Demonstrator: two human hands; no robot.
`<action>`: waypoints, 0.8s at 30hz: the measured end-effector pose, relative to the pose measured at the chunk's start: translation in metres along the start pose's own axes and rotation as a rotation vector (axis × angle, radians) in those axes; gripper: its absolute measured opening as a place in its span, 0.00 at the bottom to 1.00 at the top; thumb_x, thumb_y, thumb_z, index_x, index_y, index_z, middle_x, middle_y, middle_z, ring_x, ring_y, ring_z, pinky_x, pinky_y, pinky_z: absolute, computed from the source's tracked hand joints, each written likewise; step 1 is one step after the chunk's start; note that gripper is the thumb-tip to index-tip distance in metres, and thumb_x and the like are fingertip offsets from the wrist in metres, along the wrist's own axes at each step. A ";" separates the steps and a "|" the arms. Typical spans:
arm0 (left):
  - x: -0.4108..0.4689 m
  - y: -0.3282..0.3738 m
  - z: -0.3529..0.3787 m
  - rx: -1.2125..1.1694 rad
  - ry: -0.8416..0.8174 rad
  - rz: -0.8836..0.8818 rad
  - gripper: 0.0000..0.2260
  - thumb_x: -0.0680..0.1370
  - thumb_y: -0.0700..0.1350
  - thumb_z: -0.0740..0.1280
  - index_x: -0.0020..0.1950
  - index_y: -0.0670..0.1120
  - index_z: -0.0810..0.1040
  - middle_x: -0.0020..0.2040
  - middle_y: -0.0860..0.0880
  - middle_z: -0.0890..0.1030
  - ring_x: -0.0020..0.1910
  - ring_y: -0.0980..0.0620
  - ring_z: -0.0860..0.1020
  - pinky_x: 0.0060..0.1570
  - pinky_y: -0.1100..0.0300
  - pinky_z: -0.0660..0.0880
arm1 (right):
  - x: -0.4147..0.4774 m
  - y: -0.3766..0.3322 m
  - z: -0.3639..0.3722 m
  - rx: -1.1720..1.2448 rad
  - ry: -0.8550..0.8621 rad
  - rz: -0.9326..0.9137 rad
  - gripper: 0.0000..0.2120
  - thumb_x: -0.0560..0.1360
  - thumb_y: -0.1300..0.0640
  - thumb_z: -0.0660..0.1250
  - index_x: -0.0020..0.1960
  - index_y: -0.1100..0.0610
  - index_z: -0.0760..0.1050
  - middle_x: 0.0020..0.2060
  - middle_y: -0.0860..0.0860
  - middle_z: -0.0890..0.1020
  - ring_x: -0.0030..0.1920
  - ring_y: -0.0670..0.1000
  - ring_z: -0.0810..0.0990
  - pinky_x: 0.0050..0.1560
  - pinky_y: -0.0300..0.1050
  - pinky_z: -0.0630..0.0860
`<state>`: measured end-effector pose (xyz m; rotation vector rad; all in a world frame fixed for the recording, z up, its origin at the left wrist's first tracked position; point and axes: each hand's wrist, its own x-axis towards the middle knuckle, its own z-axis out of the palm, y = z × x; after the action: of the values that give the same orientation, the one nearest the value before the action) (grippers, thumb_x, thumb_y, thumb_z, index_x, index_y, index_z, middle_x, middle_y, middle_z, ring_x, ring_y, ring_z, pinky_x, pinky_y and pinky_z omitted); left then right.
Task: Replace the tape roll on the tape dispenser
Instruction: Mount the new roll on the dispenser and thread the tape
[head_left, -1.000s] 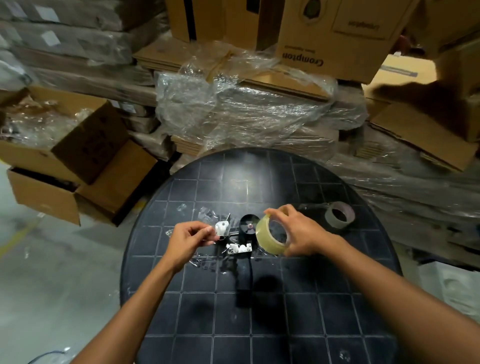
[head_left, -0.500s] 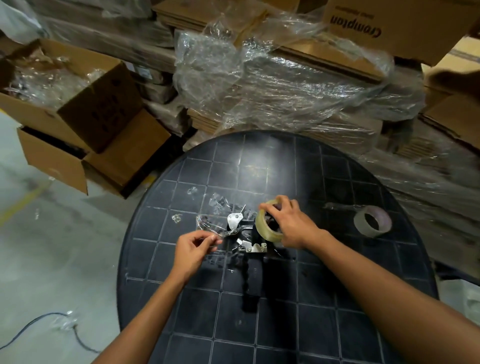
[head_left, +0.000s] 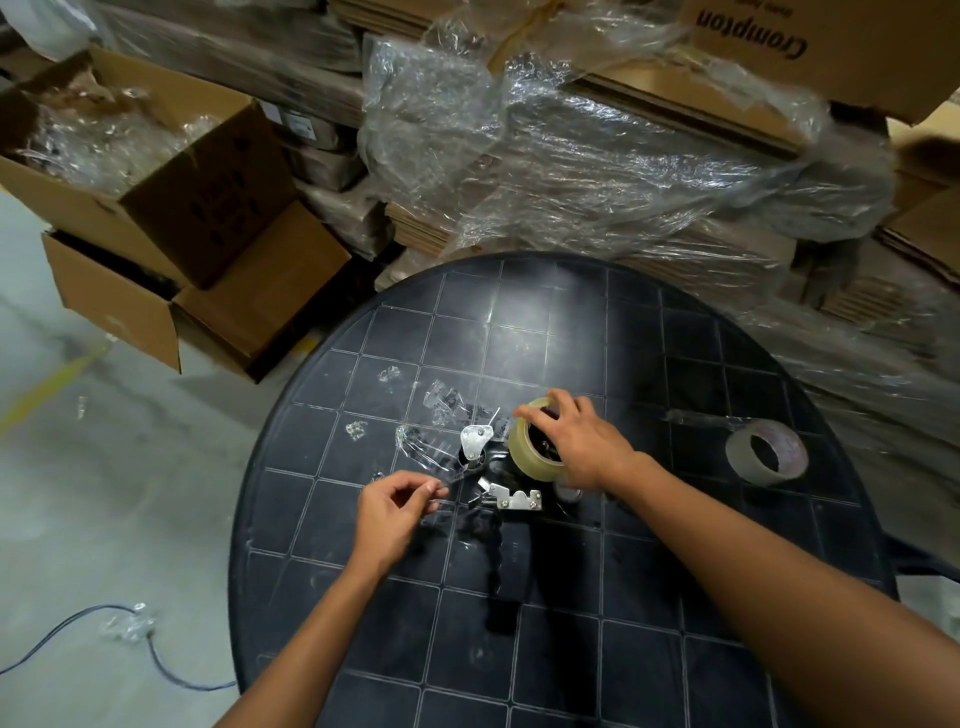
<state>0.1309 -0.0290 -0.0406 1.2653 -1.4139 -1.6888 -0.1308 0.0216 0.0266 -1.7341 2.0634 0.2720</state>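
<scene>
The right hand (head_left: 587, 447) clamps the tape roll (head_left: 530, 457) onto the dispenser (head_left: 511, 499). The left hand (head_left: 395, 512) pinches the free tape end, which should be drawn taut toward the cutter.

— What colour is the table (head_left: 649, 649)?
— Black, with a pale grid of squares.
— The tape roll (head_left: 527, 460) at centre?
— Clear yellowish; the right one (head_left: 768, 452) greyish. Boxes (head_left: 208, 208) upper left are brown.

Clear tape roll (head_left: 530, 452) on black dispenser (head_left: 506, 540)
</scene>
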 end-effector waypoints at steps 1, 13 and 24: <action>0.000 -0.001 0.000 0.004 0.000 -0.002 0.06 0.76 0.32 0.68 0.43 0.38 0.84 0.39 0.41 0.86 0.45 0.40 0.85 0.45 0.54 0.82 | 0.001 0.000 0.000 -0.006 -0.001 -0.005 0.54 0.63 0.64 0.78 0.74 0.36 0.50 0.73 0.55 0.55 0.70 0.62 0.61 0.56 0.55 0.78; -0.013 -0.023 -0.007 0.332 -0.028 0.219 0.06 0.73 0.40 0.69 0.40 0.47 0.85 0.40 0.52 0.85 0.42 0.54 0.84 0.47 0.57 0.80 | 0.003 -0.015 0.013 0.014 0.023 -0.038 0.37 0.67 0.48 0.74 0.71 0.38 0.61 0.73 0.54 0.57 0.70 0.61 0.59 0.61 0.65 0.71; -0.009 -0.046 -0.001 0.012 0.159 -0.004 0.07 0.77 0.30 0.65 0.44 0.36 0.82 0.42 0.41 0.86 0.46 0.43 0.85 0.43 0.60 0.82 | 0.021 -0.021 0.039 0.355 0.275 0.312 0.24 0.80 0.36 0.50 0.59 0.48 0.77 0.56 0.51 0.76 0.59 0.57 0.72 0.56 0.56 0.70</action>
<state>0.1408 -0.0094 -0.0818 1.3780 -1.3300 -1.5471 -0.1052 0.0148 -0.0145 -1.2946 2.4009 -0.2457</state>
